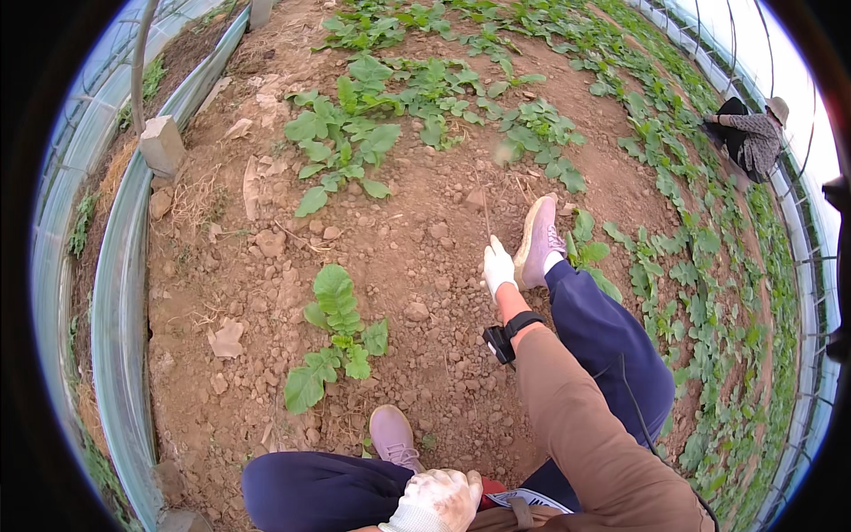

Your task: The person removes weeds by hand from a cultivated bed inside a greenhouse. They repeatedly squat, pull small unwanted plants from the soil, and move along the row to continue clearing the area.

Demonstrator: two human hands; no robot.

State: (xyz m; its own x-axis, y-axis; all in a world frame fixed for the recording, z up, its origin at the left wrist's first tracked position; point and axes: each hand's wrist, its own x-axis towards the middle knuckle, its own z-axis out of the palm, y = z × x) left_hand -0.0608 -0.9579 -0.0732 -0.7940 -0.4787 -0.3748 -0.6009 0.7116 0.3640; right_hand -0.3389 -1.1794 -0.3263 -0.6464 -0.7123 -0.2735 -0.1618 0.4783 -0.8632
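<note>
My right hand [498, 269], in a white glove, reaches forward low over the soil beside my right shoe [537, 239]. It is closed around a thin rod or stick [485, 209], whose far end points away over the dirt. My left hand [442, 497], in a soil-stained white glove, is curled close to my body at my left thigh. Its palm side is hidden, so whether it holds anything does not show. A leafy green plant [342, 339] grows in front of my left shoe [393, 435]. Another low plant [588, 253] stands just right of my right shoe.
Bigger leafy plants [346, 136] grow ahead, and denser rows [711, 319] run along the right. Plastic sheeting [123, 319] and a concrete block [161, 146] border the left. A person [748, 136] in a hat crouches at the far right. Clods and stones [417, 311] dot the soil.
</note>
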